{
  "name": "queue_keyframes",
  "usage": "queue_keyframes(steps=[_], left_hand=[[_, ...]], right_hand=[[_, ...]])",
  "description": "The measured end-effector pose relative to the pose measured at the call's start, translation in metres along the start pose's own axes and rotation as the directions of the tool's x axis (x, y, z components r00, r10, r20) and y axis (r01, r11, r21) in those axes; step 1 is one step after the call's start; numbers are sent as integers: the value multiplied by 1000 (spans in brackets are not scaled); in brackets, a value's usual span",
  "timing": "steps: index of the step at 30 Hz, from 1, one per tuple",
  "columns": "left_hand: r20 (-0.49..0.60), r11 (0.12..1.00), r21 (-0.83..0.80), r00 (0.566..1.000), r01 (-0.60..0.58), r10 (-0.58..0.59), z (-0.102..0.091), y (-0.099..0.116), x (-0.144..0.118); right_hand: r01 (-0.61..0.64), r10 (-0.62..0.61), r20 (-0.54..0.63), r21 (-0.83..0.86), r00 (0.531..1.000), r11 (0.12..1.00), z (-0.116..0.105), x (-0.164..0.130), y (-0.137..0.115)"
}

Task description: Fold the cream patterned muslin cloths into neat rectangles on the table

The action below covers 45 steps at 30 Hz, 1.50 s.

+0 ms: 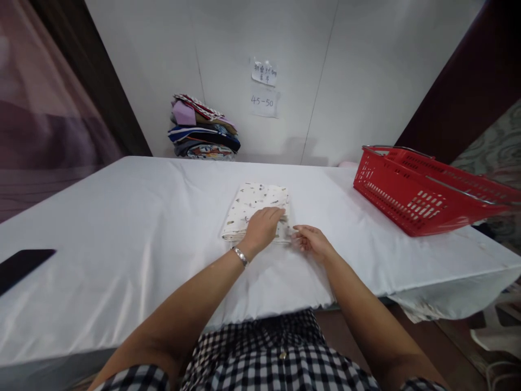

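Note:
A folded white cloth with small scattered prints lies on the white-covered table, its layers showing along the near left edge. My left hand rests on top of the cloth with its fingers stretched out towards the right side, and a silver bracelet circles that wrist. Just off the cloth's near right corner is my right hand. Its index finger points left, apart from the loosely bent other fingers, whose tips are blurred. I see nothing held in it.
A stack of folded fabrics stands at the back left against the wall. The red plastic basket sits on the right of the table. A dark flat object lies at the left edge. Handwritten papers hang on the wall.

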<state>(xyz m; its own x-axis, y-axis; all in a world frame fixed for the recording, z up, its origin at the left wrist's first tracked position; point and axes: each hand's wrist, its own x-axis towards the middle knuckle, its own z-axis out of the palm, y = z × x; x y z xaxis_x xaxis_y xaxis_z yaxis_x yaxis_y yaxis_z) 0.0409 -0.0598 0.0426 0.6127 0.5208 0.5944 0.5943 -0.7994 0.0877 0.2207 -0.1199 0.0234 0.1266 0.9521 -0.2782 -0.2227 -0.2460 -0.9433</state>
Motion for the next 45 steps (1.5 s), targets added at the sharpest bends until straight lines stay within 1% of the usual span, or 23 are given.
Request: queue_keyframes(steps=[2,3,5,8,11,14,17,19,22,26,28,29,33,36,38,40,45], left_hand=[[113,995,6,988,-103,102,6,6,-6],[163,991,5,978,-131,129,10,10,-9],[215,991,11,969,-131,126,19,16,-16],[207,993,15,972,-118,112,26,20,-22],[180,992,-27,975,-124,127,26,19,-23],[174,993,-85,980,-80,94,24,18,-24],[150,993,-114,988,-27,44,23,16,-27],[130,995,-95,991,-13,25,19,11,-31],[143,999,-40,990,-4,10,8,-1,-38],[162,1000,-14,987,1,2,-9,-20,-51],[175,1000,-20,985,0,4,-16,-29,-57],[184,1000,-20,983,9,-5,-19,-35,-61],[197,999,-24,980,46,-41,-30,-58,-74],[186,996,-52,981,66,-56,-37,-68,-79],[183,994,-64,980,88,-75,-38,-66,-78],[184,993,-71,979,96,-82,-37,-58,-73],[129,989,-57,983,140,-132,-22,-31,-54]], right_hand=[[-37,34,44,77,998,996,1,0,3],[-50,44,61,100,997,994,2,0,4],[-67,59,82,112,995,991,3,1,6],[-73,66,84,83,994,994,5,3,8],[-62,61,60,21,996,998,9,4,7],[-51,51,3,-50,999,997,13,7,7],[-39,39,5,-77,999,996,14,9,9],[-31,32,16,-90,999,995,14,10,12],[-12,12,-1,-119,1000,993,15,10,14],[48,-54,-41,-128,998,991,19,9,9],[84,-90,-41,-114,995,990,21,9,6],[86,-91,-42,-114,995,990,21,10,6],[26,-35,-53,-162,998,987,17,10,9],[55,-58,-25,-123,998,991,15,10,11],[67,-68,-4,-71,998,995,16,10,8],[60,-60,3,-28,998,998,17,11,3],[54,-55,5,65,998,996,24,12,-11]])
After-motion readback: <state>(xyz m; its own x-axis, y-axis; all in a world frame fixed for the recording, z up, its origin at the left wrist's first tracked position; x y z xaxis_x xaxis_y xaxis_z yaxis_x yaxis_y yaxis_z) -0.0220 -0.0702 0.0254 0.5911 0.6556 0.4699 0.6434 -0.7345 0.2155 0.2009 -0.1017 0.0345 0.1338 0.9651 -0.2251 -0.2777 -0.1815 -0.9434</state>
